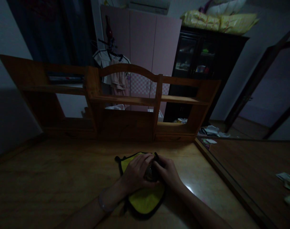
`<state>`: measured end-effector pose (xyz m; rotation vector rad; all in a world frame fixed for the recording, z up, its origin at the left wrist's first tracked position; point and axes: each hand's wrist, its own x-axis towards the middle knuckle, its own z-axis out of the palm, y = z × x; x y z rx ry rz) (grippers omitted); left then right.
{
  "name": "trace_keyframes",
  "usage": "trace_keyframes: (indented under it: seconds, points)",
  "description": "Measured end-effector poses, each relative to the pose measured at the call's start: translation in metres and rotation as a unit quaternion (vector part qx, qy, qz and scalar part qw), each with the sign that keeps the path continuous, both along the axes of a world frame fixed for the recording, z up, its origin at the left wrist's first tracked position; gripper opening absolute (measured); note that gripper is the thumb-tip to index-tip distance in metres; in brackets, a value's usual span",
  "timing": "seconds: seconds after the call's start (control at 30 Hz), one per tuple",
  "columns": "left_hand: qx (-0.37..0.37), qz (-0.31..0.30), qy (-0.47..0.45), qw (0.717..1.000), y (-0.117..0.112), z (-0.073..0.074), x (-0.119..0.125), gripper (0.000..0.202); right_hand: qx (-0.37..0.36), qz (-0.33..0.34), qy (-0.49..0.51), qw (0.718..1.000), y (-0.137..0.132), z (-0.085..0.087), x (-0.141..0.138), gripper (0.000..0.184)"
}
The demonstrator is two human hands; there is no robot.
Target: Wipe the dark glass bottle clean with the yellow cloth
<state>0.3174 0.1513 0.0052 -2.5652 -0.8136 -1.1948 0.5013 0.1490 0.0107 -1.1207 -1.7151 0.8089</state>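
A yellow cloth piece (pixel 147 202) with black edging and small black loops at its corners lies on the wooden desk (pixel 70 184). Above its middle, my left hand (pixel 135 173) curls round a dark, rounded object (pixel 151 174), a bangle on that wrist. My right hand (pixel 169 171) closes on the same object from the right, thumb and fingers bent near its upper edge. Both hands cover much of it, and the dim light hides what kind of thing it is. A black tip of the edging shows between the hands.
Behind the desktop rises a wooden shelf unit (pixel 125 101) with open compartments and small drawers. Farther back are a pink wardrobe (pixel 142 44), hanging clothes (pixel 116 71) and a black cabinet (pixel 221 60). A raised wooden ledge (pixel 227 178) borders the desk's right side.
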Motion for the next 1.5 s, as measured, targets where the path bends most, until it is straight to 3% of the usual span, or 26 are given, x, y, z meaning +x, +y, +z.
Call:
trace_keyframes:
  seconds: [0.23, 0.37, 0.6, 0.73, 1.07, 1.5]
  points:
    - [-0.026, 0.027, -0.019, 0.999, 0.000, -0.001, 0.000, 0.085, -0.042, 0.037, 0.046, 0.997, -0.002, 0.007, -0.001, 0.034]
    - [-0.040, 0.023, -0.024, 0.999, 0.000, -0.001, 0.001, 0.083, -0.044, -0.007, 0.067, 0.997, -0.005, 0.002, 0.006, 0.043]
    - [-0.053, 0.029, -0.034, 0.998, 0.000, -0.002, 0.002, 0.082, -0.046, -0.014, 0.098, 0.994, -0.005, -0.001, 0.010, 0.036]
    - [-0.057, 0.027, -0.034, 0.997, 0.002, -0.005, 0.001, 0.082, -0.049, 0.035, 0.103, 0.993, -0.002, 0.004, 0.004, 0.034]
    - [-0.088, 0.027, -0.042, 0.995, 0.004, -0.006, 0.000, 0.082, -0.001, 0.052, 0.081, 0.995, 0.003, 0.001, 0.003, 0.030]
    - [-0.109, 0.011, -0.041, 0.993, 0.007, -0.009, 0.000, 0.084, 0.012, 0.023, 0.061, 0.998, 0.001, 0.002, 0.002, 0.030]
